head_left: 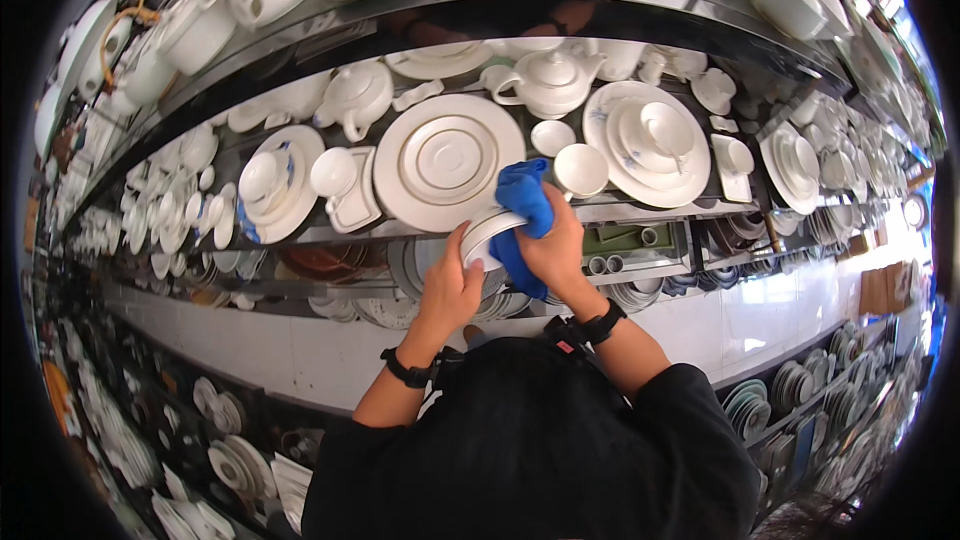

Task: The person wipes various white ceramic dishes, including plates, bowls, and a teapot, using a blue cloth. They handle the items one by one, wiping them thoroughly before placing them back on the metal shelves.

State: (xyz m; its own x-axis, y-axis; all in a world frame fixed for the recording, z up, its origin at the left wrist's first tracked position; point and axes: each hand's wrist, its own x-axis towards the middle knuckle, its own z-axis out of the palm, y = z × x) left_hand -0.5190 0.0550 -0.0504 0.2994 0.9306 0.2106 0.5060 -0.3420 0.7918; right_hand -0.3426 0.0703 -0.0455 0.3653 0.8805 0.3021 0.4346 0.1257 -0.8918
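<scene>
My left hand (450, 285) grips the near left side of a white bowl-like piece (487, 238) with a thin dark band, thumb against it. The piece is tilted, and part of it is hidden by the cloth and my fingers. In my right hand (557, 248) a bunched blue cloth (527, 202) is pressed onto the far right side of the piece, one end hanging below. Just past my hands lies a stack of white plates with gold-brown rings (448, 155). A small white cup (581, 171) stands on the shelf right beyond my right hand.
White teapots (552, 80) stand at the back of the shelf. To the right is a plate stack (640, 175) with a cup on it; to the left, another set (295, 205). A dark upper shelf edge (600, 20) overhangs them. Racks of plates (240, 465) stand behind me.
</scene>
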